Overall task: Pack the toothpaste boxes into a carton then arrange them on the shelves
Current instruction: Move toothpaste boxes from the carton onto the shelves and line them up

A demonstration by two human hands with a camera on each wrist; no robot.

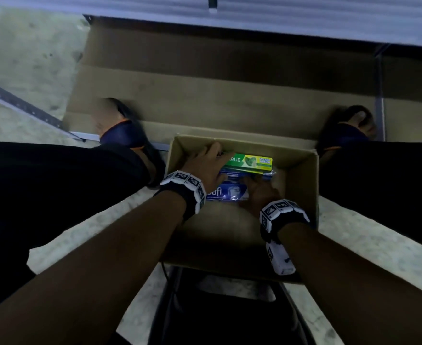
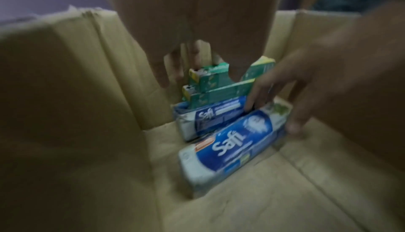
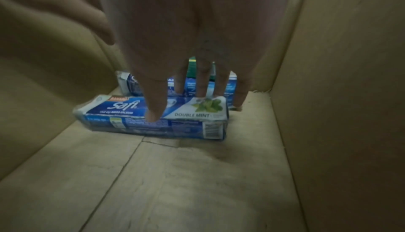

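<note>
Left hand (image 1: 206,163) clasps the green boxes (image 1: 249,163) beneath it in the carton (image 1: 302,175); right hand (image 1: 259,192), fingers (image 3: 153,104) straight, presses the blue boxes (image 1: 227,192). Packing or unpacking, keep stacks square.

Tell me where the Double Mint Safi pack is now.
Head view: the Double Mint Safi pack lies flat on the carton floor, left of centre, nearest the person, beside a second Safi pack, under the right hand.
</note>
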